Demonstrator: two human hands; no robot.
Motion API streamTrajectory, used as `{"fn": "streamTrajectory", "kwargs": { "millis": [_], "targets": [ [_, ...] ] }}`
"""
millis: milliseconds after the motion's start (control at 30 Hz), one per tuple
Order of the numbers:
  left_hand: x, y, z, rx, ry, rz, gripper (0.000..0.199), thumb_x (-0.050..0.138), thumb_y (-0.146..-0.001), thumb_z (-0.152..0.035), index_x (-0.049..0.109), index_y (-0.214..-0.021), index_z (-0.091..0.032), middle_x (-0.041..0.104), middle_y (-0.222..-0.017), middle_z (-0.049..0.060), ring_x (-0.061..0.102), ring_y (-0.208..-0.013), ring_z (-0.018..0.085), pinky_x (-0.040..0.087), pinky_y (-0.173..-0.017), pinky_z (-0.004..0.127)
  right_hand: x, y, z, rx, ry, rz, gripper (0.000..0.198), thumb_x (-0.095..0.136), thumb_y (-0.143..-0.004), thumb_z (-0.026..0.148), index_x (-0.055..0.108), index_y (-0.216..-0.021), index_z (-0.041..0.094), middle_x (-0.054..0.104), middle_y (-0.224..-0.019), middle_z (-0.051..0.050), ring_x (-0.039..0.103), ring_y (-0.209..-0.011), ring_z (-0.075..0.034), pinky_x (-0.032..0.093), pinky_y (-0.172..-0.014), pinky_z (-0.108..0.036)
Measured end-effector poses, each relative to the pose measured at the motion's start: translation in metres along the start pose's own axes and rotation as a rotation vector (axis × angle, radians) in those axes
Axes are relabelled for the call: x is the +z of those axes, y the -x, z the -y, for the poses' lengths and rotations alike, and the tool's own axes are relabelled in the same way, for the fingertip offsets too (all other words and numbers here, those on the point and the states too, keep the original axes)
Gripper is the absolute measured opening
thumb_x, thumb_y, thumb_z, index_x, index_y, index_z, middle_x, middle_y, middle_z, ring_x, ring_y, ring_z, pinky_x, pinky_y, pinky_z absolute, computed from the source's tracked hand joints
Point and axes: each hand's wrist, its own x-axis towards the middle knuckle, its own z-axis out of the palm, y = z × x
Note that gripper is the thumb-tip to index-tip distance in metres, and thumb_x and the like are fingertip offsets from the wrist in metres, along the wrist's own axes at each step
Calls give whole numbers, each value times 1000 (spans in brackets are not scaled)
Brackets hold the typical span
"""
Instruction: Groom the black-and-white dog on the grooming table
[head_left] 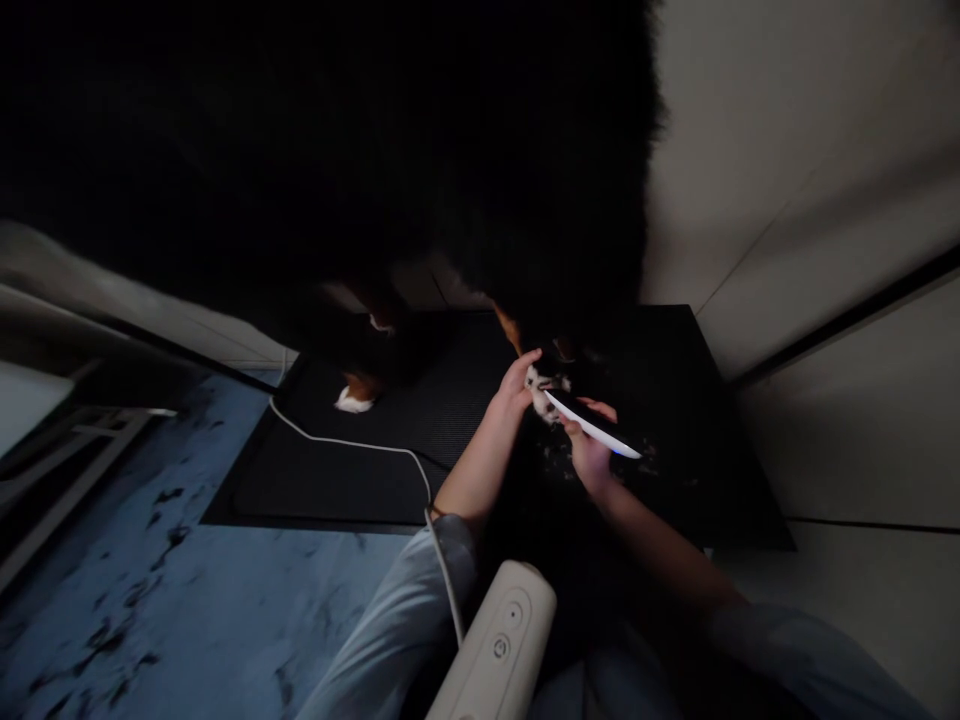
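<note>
A large dog (420, 150) with long black fur stands over a black ribbed surface. My left hand (517, 384) is closed around one of its paws (546, 384), whose fur is white with dark patches. In my right hand (590, 452) is a slim hair clipper (600, 430), white along one side and black on the other. Its tip points left and touches or nearly touches the paw; the exact contact is hard to make out. A small blue light glows near its rear end. Tufts of cut hair (559, 460) lie below.
The black mat-topped surface (360, 480) ends above a blue floor (247, 620) strewn with dark hair clumps. A pale device with buttons (499, 640) is close in front of me, its cord (360, 444) crossing the surface. Another white-tipped paw (354, 400) stands left. Light walls (787, 150) rise behind.
</note>
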Motion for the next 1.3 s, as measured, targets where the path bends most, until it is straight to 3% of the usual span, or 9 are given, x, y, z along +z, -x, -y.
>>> {"fn": "streamTrajectory", "kwargs": {
  "millis": [267,400,500,667,800,967,1067,1200,1300],
  "targets": [
    [4,6,0,-3,31,-12,25,47,-92,-17,66,-79,-9,70,-63,8,68,-55,19,57,-62,28,4,-14,2,52,-69,6,40,76,-76,41,49,-101,25,63,-105,-4,67,-89,-19,59,-86,-41],
    [-4,9,-2,-46,13,18,29,47,-94,-24,68,-84,-8,72,-68,11,70,-59,22,58,-63,33,-3,-48,8,298,-50,347,42,76,-70,46,51,-97,25,65,-88,1,65,-69,-17,59,-69,-36],
    [-12,8,-3,-43,20,-6,26,50,-92,-25,67,-79,-10,70,-61,8,66,-51,19,55,-53,27,-7,-77,22,357,-10,589,42,77,-66,45,51,-92,25,63,-75,4,62,-60,-15,55,-59,-32],
    [-15,6,-1,-1,27,-10,23,52,-90,-21,67,-78,-10,72,-67,9,69,-58,19,57,-62,28,1,-100,50,234,168,811,37,80,-60,35,57,-87,22,61,-68,5,58,-61,-13,50,-59,-28],
    [-14,6,0,21,-2,-35,22,51,-90,-17,66,-76,-11,70,-63,8,68,-55,18,56,-57,27,1,-101,62,170,262,942,29,78,-60,27,60,-82,22,63,-69,5,58,-61,-12,48,-59,-26],
    [-17,7,-2,29,-11,-42,20,53,-89,-15,63,-73,-12,67,-59,7,65,-48,19,52,-47,26,-18,-96,58,-117,241,792,27,76,-68,26,63,-92,23,71,-94,-3,68,-86,-20,55,-78,-34],
    [-19,6,-3,1,-20,-49,22,53,-89,-16,59,-69,-13,63,-52,5,58,-39,16,43,-37,22,-29,-91,54,-267,212,896,30,74,-70,23,64,-98,25,70,-110,-6,68,-103,-24,56,-85,-38],
    [-21,5,-3,0,-4,-42,19,55,-88,-17,60,-71,-13,65,-55,6,61,-43,17,48,-41,24,-29,-82,50,-339,243,841,30,72,-73,22,64,-101,26,68,-111,-8,68,-101,-23,57,-81,-37],
    [-20,4,-4,15,-24,-74,21,54,-88,-16,58,-68,-14,61,-51,4,57,-38,16,43,-36,23,-16,-83,47,-317,291,809,30,73,-68,24,64,-97,25,69,-109,-7,68,-98,-22,57,-80,-36]
  ]
}}
